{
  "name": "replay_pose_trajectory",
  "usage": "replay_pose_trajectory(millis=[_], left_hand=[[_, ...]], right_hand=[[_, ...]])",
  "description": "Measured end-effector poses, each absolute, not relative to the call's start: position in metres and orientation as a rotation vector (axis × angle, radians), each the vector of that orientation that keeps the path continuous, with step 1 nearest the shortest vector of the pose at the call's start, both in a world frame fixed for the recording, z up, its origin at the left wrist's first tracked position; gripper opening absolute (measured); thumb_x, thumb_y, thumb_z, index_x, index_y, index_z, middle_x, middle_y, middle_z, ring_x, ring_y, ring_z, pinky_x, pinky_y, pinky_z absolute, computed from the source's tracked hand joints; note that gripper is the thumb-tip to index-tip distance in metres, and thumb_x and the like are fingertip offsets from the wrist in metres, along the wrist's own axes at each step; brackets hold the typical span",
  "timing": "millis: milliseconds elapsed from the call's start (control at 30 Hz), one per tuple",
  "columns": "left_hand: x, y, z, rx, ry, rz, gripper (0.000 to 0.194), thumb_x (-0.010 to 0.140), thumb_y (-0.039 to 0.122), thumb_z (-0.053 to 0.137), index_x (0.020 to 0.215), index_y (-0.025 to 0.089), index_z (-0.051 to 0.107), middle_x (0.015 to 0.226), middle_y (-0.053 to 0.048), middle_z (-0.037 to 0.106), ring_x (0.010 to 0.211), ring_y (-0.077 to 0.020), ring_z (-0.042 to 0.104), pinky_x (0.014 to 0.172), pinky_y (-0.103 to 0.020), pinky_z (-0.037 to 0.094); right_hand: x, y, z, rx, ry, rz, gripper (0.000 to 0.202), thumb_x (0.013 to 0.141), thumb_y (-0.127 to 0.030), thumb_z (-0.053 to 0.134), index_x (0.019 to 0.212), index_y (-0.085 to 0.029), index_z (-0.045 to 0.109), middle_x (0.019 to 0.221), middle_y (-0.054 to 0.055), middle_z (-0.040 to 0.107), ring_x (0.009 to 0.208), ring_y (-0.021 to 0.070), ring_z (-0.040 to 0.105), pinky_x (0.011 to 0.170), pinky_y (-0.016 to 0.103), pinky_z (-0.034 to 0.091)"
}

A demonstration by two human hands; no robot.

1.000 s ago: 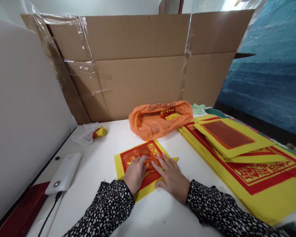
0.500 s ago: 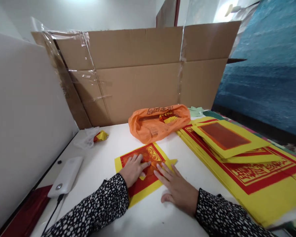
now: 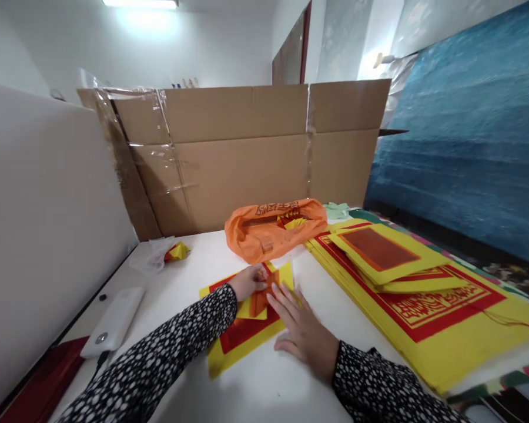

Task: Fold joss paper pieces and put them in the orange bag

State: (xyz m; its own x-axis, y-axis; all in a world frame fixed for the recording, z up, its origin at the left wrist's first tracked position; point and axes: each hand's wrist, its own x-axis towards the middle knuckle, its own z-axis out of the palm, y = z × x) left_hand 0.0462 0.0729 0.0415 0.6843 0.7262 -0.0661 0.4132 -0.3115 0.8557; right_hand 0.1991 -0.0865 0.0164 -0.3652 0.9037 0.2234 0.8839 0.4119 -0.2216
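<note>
Comparing with half a second ago, I see the left hand (image 3: pixel 248 281) has moved farther over the desk (image 3: pixel 264 395), toward the orange bag (image 3: pixel 254 242). Its fingers are bent at the smaller folded paper (image 3: pixel 258 305); whether they pinch it, I cannot tell. The right hand (image 3: pixel 306 332) is open, its fingers spread, the tips at the right side of this paper. The folded paper lies on a bigger yellow and red sheet (image 3: pixel 244 335), and its broad yellow end near the person shows more now. My camera also looks higher, so a bright lamp (image 3: pixel 140 3) has come into view.

I count one bigger sheet under the folded paper, one orange bag with folded pieces inside, one clear bag (image 3: pixel 147 259) with one folded piece (image 3: pixel 177 252) beside it, and one white power bank (image 3: pixel 114 320) with one black cord (image 3: pixel 97 367). On the right lies one stack of big sheets (image 3: pixel 467 346), too many for me to count, with several smaller sheets (image 3: pixel 427 261) on top.

The desk is white and smooth. Behind it stands brown cardboard (image 3: pixel 247 167), then a pale wall (image 3: pixel 220 38); a blue sheet (image 3: pixel 462 141) hangs at right.
</note>
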Motion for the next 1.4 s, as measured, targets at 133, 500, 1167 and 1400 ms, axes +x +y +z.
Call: replay_pose_trajectory(millis=[133, 500, 1167, 1400], left_hand=[[0.027, 0.044, 0.027, 1.674, 1.011, 0.762, 0.019, 0.082, 0.027, 0.056, 0.095, 0.014, 0.060, 0.083, -0.004, 0.066, 0.076, -0.0143, 0.063, 0.075, -0.028, 0.050], [-0.002, 0.015, 0.012, 1.770, 1.269, 0.995, 0.030, 0.063, 0.016, 0.076, 0.092, 0.019, 0.071, 0.097, -0.006, 0.063, 0.101, -0.0275, 0.058, 0.096, -0.050, 0.044], [-0.029, 0.036, 0.034, 2.186, 0.692, 0.521, 0.018, 0.082, 0.018, 0.060, 0.099, 0.020, 0.068, 0.135, -0.011, 0.056, 0.125, -0.0251, 0.052, 0.103, -0.037, 0.043], [-0.015, 0.043, 0.019, 2.126, 0.961, 0.681, 0.018, 0.081, 0.026, 0.068, 0.066, 0.018, 0.064, 0.113, -0.009, 0.068, 0.104, -0.0235, 0.064, 0.092, -0.036, 0.048]], right_hand=[[0.198, -0.076, 0.023, -1.246, -2.319, -0.231, 0.051, 0.095, -0.022, 0.050, 0.144, -0.012, 0.041, 0.153, 0.015, 0.036, 0.144, 0.0268, 0.023, 0.114, 0.049, 0.029], [0.187, -0.047, -0.003, -0.863, -2.496, -0.320, 0.032, 0.100, -0.013, 0.036, 0.106, -0.015, 0.068, 0.109, 0.008, 0.071, 0.096, 0.0185, 0.062, 0.087, 0.033, 0.050], [0.180, -0.028, 0.002, -1.334, -1.771, 0.835, 0.020, 0.082, -0.015, 0.061, 0.101, -0.018, 0.063, 0.084, 0.001, 0.066, 0.074, 0.0152, 0.065, 0.072, 0.028, 0.054], [0.170, -0.058, 0.007, -1.343, -2.113, 0.237, 0.034, 0.090, -0.013, 0.050, 0.122, -0.017, 0.058, 0.119, 0.012, 0.062, 0.104, 0.0234, 0.060, 0.095, 0.042, 0.048]])
